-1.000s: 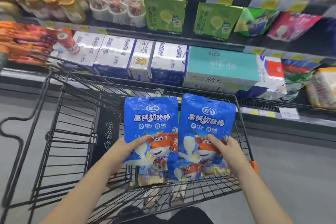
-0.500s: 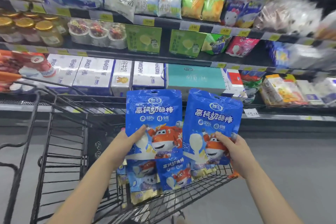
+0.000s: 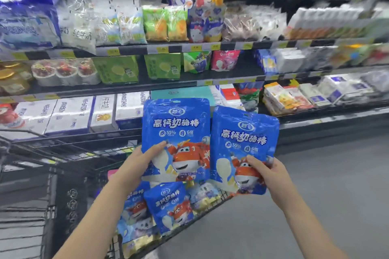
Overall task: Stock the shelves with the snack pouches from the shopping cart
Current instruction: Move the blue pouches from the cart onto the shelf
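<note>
I hold two blue snack pouches with a red cartoon plane upright, side by side, above the cart. My left hand (image 3: 140,164) grips the left pouch (image 3: 176,128) at its lower left edge. My right hand (image 3: 267,172) grips the right pouch (image 3: 244,141) at its lower right. More blue pouches (image 3: 168,206) lie below in the black wire shopping cart (image 3: 63,195). Behind the pouches stand the shelves (image 3: 189,82), with a green pouch (image 3: 196,62) and a pink pouch (image 3: 225,60) of the same cartoon style on the middle shelf.
The shelves are packed: white milk cartons (image 3: 69,113) low left, a teal box (image 3: 181,93) behind my left pouch, green boxes (image 3: 117,69) and fruit cups (image 3: 65,71) above. Grey aisle floor (image 3: 326,174) stretches to the right of the cart.
Both hands have lifted the two pouches higher, out of the cart, towards the shelves. My view has tilted up, and more upper shelves show now.
</note>
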Available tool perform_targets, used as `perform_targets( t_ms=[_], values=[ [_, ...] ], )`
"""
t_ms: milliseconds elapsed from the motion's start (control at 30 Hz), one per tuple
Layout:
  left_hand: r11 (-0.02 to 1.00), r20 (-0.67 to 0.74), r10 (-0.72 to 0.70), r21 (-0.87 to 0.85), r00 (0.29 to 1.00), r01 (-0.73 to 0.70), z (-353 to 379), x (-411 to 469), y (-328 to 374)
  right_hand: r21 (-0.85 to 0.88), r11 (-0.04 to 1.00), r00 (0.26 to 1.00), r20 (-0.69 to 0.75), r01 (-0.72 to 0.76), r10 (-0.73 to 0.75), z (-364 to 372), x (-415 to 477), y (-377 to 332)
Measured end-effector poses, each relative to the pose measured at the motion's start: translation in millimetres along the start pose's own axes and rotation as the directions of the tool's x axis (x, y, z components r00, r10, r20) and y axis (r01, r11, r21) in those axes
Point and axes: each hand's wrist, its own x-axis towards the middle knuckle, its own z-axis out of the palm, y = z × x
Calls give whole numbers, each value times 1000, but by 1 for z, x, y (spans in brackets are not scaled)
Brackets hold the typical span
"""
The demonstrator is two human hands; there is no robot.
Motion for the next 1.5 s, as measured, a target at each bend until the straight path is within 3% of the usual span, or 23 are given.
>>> perform_targets(
  t_ms=[333, 500, 667, 1067, 1267, 1500],
  values=[
    [990, 82, 119, 72, 990, -125, 181, -4, 13, 21, 998, 997, -53, 60, -59, -188, -6, -35],
    [993, 95, 87, 77, 992, -94, 241, 6, 28, 26, 995, 993, -68, 100, -98, -242, 7, -55],
    [989, 102, 68, 122, 992, -80, 276, 40, 39, -22, 993, 992, -49, 114, -115, -263, 39, -74],
    [998, 114, 43, 38, 993, -48, 319, 190, 79, -110, 993, 999, 0, 39, -39, -285, 206, -138],
    [999, 73, 49, 6, 996, -50, 329, 238, 93, -118, 993, 1000, -1, 17, -17, -283, 273, -154],
    [1000, -6, 21, -18, 1000, -21, 335, 275, 100, -133, 991, 994, 110, -11, 26, -279, 355, -166]
  ],
)
